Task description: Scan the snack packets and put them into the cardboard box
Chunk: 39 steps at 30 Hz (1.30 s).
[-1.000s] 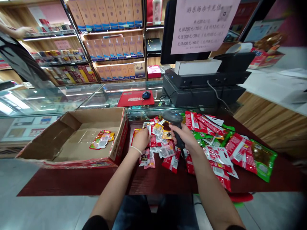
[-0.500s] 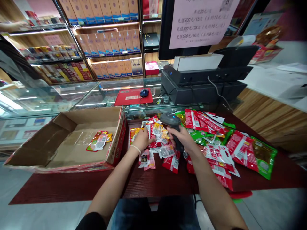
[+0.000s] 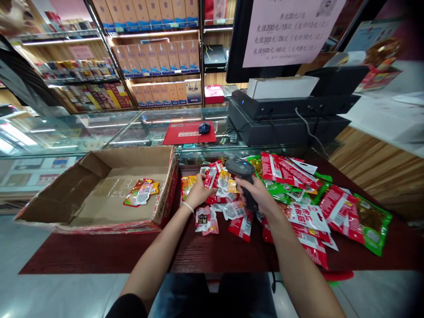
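My right hand [image 3: 256, 192] is wrapped round the grip of a black handheld barcode scanner [image 3: 240, 167], its head pointing left over the packets. Fingers and thumb of my left hand [image 3: 198, 194] close on a small red snack packet [image 3: 211, 177] with a barcode on it. Below that hand lie pink-and-white packets [image 3: 206, 220]; an orange-and-red packet [image 3: 187, 183] sits just left of it. More small packets, some orange [image 3: 224, 179], are heaped between my hands. Larger red and green snack bags [image 3: 341, 212] pile up to the right of the scanner.
An open cardboard box [image 3: 109, 227] stands left, with a few small packets [image 3: 142, 193] inside. Behind the dark table [image 3: 205, 256] runs a glass counter with a red mouse pad [image 3: 175, 134], a mouse [image 3: 204, 128] and a black till [image 3: 285, 126]. Another person's hand [image 3: 15, 17] shows top left.
The view has swung slightly left. By my left hand, the red packet's barcode side now shows more plainly. The other person's hand at top left has risen. My right hand still grips the scanner.
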Motion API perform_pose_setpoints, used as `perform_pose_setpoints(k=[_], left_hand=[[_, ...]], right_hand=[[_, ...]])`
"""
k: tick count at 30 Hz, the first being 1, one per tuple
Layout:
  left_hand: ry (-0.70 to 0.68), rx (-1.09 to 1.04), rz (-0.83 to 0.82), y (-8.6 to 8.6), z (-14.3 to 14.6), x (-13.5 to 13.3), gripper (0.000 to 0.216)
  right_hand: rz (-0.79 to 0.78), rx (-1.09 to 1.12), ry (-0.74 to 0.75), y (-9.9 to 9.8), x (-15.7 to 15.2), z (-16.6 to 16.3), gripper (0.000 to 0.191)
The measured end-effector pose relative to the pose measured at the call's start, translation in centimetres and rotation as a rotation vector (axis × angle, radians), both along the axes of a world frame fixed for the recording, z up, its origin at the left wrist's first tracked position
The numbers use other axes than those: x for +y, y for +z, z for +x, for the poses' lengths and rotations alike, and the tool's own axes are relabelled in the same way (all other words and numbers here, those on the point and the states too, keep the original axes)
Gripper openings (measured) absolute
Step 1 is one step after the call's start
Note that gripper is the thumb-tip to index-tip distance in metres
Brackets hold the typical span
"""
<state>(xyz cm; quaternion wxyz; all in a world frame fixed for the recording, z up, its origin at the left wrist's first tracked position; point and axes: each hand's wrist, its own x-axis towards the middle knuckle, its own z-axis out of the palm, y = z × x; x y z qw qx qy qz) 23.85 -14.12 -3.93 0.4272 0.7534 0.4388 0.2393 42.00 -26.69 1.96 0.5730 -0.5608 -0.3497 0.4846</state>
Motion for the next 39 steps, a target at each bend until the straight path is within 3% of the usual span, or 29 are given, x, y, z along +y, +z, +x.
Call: perform_pose_setpoints(k=[5,8,16,24,33,36,39], left_hand=[[0.035,-0.567,-0.455,0.8,-1.4,-0.5,0.062],[0.01,-0.747,-0.551,1.0,-2.0,-1.1,0.071],[0.255,-0.592,-0.077,-0.1,-2.5,-0.6,0.033],[0.356,-0.693,-0.051,-0.3,-2.5,-0.3,0.033],[0.352,-0.648,-0.007,-0.2,-2.6,-0.4,0.031],[0.347,-0.638,0.013,0.5,-2.3,-0.9,0.03],[0.33,-0.638,0.072,2.6,-2.1,-2.2,0.029]], right_hand=[[-0.011,0.011,-0.026,-0.1,-0.1,0.1,0.033],[0.007,0.026,-0.064,-0.1,-0.1,0.1,0.034],[0.005,-0.1,-0.078,0.3,-0.6,-0.4,0.036],[-0.027,-0.295,0.018,-0.3,-0.7,-0.7,0.035],[-0.019,-0.223,0.008,-0.1,-0.7,-1.0,0.032],[-0.016,-0.144,0.009,0.4,-0.7,-1.2,0.033],[0.03,-0.08,0.024,1.1,-0.7,-1.3,0.033]])
